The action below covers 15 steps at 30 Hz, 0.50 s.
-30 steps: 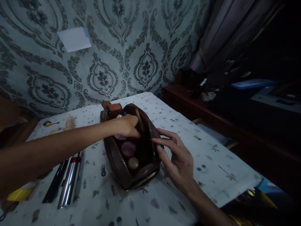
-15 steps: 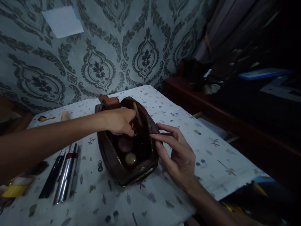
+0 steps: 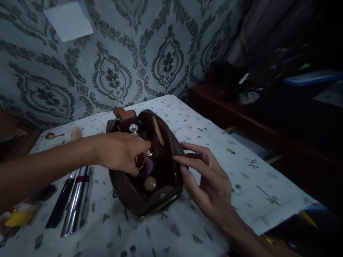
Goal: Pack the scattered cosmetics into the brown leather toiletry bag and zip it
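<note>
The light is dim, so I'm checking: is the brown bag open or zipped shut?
Open. The brown bag has its zipper edges apart, baring a round-topped item inside.

The table [image 3: 249,200], under a white printed cloth [image 3: 158,246], carried an open brown bag [image 3: 124,194] around its middle. Left of it lay a silver tube [image 3: 73,210] beside a black tube [image 3: 59,207]; a small golden object [image 3: 54,135] sat far left.

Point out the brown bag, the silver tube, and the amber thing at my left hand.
Brown bag [image 3: 121,191], head view: outer side wall.
Silver tube [image 3: 76,201], head view: middle of its barrel.
Amber thing [image 3: 139,161], head view: shiny visible side.
</note>
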Motion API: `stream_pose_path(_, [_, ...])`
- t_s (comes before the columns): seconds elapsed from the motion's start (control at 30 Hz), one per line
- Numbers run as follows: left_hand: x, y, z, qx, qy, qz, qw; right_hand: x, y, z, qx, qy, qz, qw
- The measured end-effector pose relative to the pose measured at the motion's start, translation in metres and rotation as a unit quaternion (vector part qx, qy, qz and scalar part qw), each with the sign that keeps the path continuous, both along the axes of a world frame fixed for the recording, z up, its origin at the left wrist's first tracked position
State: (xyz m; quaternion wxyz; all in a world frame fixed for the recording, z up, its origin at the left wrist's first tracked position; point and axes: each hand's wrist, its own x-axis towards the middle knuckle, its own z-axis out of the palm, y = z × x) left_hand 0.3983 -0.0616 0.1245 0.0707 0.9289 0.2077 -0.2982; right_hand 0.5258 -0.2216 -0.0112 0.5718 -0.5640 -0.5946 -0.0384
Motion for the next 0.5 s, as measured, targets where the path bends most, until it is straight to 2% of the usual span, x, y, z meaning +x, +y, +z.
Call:
stream_pose_path(0.1, [-0.006,0.016,0.002,0.031,-0.074,0.037,0.996,0.001,0.000,-0.001,0.008,0.004,0.005,1.000])
stream_pose_path(0.23, [-0.004,0.038,0.011,0.086,-0.165,0.095,0.978,0.001,0.001,-0.001,0.017,-0.003,-0.006,1.000])
stream_pose_path(0.37, [0.000,0.046,0.015,0.073,-0.145,0.093,0.982,0.002,0.000,0.000,0.016,-0.011,-0.011,1.000])
stream_pose_path(0.5, [0.002,0.044,0.003,0.086,-0.097,0.042,0.991,0.002,0.000,0.000,0.020,-0.013,-0.009,1.000])
